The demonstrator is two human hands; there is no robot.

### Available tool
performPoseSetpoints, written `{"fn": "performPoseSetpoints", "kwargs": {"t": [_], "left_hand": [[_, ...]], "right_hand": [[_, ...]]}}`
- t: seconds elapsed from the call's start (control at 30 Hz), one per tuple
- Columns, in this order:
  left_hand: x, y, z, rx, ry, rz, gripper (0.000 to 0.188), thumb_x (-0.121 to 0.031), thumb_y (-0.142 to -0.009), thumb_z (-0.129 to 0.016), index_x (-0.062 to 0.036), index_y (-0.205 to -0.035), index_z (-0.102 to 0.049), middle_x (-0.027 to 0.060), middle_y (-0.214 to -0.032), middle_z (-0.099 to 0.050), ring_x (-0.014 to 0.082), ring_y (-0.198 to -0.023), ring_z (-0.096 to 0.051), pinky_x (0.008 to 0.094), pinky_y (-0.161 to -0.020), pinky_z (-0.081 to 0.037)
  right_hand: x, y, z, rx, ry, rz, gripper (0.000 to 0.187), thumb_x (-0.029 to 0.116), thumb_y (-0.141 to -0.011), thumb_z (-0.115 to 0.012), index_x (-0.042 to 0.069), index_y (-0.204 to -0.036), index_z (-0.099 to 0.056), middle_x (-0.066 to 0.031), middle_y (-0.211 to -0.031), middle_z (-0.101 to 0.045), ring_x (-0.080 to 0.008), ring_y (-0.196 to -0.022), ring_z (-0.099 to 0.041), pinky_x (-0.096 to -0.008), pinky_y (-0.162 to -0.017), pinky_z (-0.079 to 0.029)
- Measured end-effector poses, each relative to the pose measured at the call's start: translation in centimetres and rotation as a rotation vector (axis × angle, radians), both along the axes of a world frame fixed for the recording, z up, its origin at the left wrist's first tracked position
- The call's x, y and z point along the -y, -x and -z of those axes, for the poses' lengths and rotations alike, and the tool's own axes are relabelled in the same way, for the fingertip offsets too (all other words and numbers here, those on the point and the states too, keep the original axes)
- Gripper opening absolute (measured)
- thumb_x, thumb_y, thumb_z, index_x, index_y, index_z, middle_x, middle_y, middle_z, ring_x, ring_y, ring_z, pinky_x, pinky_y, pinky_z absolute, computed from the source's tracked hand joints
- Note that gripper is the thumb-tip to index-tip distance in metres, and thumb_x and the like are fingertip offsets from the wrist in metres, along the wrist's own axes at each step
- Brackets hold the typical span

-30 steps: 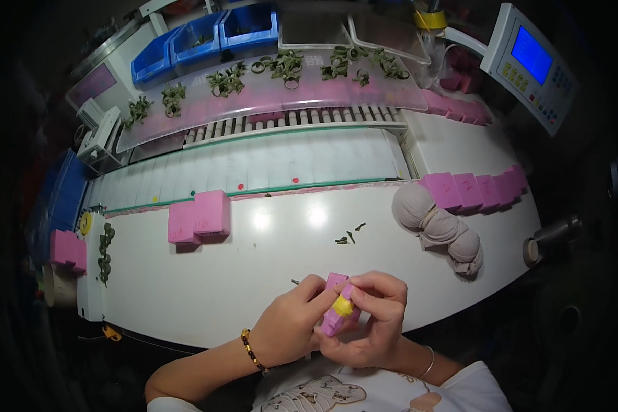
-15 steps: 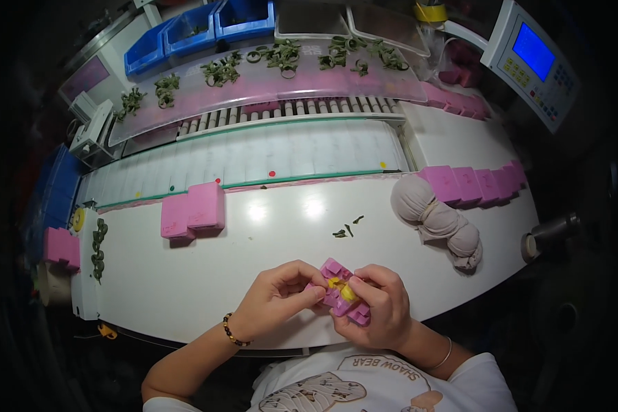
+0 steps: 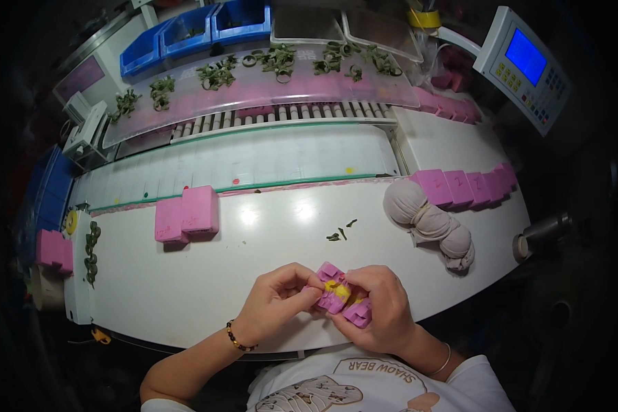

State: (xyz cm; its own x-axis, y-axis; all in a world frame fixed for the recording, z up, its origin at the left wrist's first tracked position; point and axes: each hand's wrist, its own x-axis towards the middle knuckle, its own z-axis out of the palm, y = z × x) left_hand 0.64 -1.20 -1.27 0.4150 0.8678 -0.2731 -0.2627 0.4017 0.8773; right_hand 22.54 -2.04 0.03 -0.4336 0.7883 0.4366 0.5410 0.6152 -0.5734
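Observation:
Close to the near edge of the table, both my hands hold a small pink block-like piece [image 3: 334,300] with stepped recesses and yellow parts [image 3: 337,288] set in its middle. My left hand [image 3: 281,299] pinches its left end between thumb and fingertips. My right hand [image 3: 378,302] grips the right side, thumb on top, partly covering it. A second pink portion [image 3: 358,313] shows beside the first, under the right thumb; whether the two are joined is hidden.
Pink blocks [image 3: 199,209] stand at left, more pink blocks [image 3: 432,187] at right beside a knotted grey cloth [image 3: 432,223]. Dark green scraps [image 3: 334,237] lie ahead. Beyond run a white conveyor belt [image 3: 268,151] and rollers. Green ring-shaped pieces [image 3: 216,74] sit on a clear cover; blue bins [image 3: 240,31] stand behind.
The coloured dots on the conveyor belt have moved left. In my hands the pink piece has turned slightly, and a gap shows more between its two portions. The whole view has shifted a little.

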Motion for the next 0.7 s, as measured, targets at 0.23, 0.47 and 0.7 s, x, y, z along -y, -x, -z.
{"fn": "performPoseSetpoints", "kwargs": {"t": [0.23, 0.47, 0.7], "left_hand": [[-0.1, -0.4, 0.1, 0.012, -0.017, -0.002, 0.013, -0.003, -0.095, -0.063, 0.0031, -0.106, -0.062, 0.0074, -0.1, -0.066, 0.0115, -0.09, -0.066, 0.0271, -0.082, -0.057], [0.5, -1.2, 0.0, -0.013, -0.093, -0.062, 0.013, -0.005, -0.096, -0.063, 0.0037, -0.106, -0.061, 0.0066, -0.096, -0.066, 0.0105, -0.086, -0.066, 0.025, -0.079, -0.055], [0.5, -1.7, 0.4, -0.068, -0.108, -0.016, 0.012, -0.001, -0.093, -0.063, 0.0027, -0.104, -0.061, 0.0048, -0.098, -0.064, 0.0098, -0.086, -0.063, 0.0254, -0.079, -0.053]], "right_hand": [[0.1, 0.3, -0.6, -0.038, 0.106, 0.003, 0.06, 0.012, -0.07, -0.083, 0.0, -0.117, -0.047, -0.0157, -0.103, -0.057, -0.0325, -0.09, -0.06, -0.0416, -0.078, -0.047], [0.3, 0.5, -1.8, 0.03, 0.197, 0.04, 0.057, 0.011, -0.07, -0.081, 0.0, -0.115, -0.047, -0.0148, -0.1, -0.053, -0.0321, -0.087, -0.057, -0.0422, -0.078, -0.045], [0.8, 0.5, -2.4, 0.122, 0.238, 0.075, 0.059, 0.011, -0.07, -0.079, -0.002, -0.115, -0.045, -0.0178, -0.103, -0.051, -0.0338, -0.09, -0.056, -0.0434, -0.079, -0.044]]}}
